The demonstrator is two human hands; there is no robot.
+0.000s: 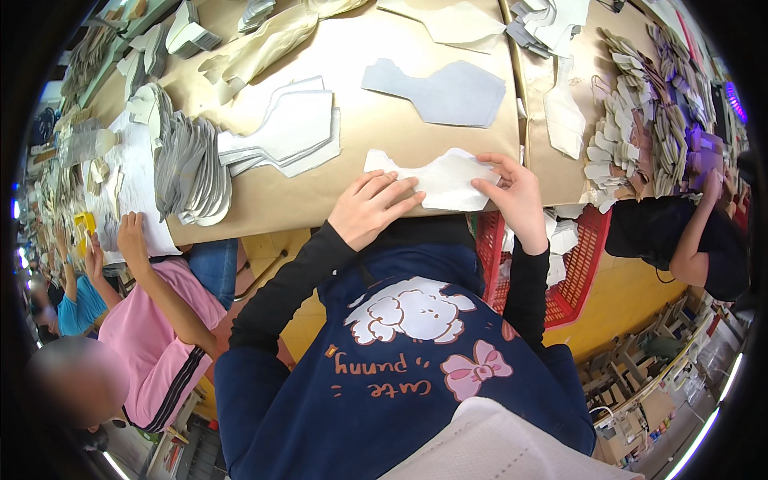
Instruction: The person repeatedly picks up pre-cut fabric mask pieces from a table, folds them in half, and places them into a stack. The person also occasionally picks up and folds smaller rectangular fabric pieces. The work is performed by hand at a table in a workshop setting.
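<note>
A white cut-out material piece [452,181], wavy along its far side, lies at the near edge of the brown-covered table [352,72]. My left hand [372,206] rests over its left end, fingers stretched out flat on it. At the other end, my right hand [516,192] pinches the edge between thumb and fingers. Just beyond lies a larger grey-blue cut piece [448,92], flat and apart from my hands. To the left, several pale pieces of similar outline [296,128] overlap in a loose stack.
Fanned grey pieces [192,164] pile up at the left. Cream material [268,48] lies crumpled farther back. Red crates [588,272] holding white scraps stand below the table at my right. A person in pink [176,336] sits at left; another person's arm [696,232] is at right.
</note>
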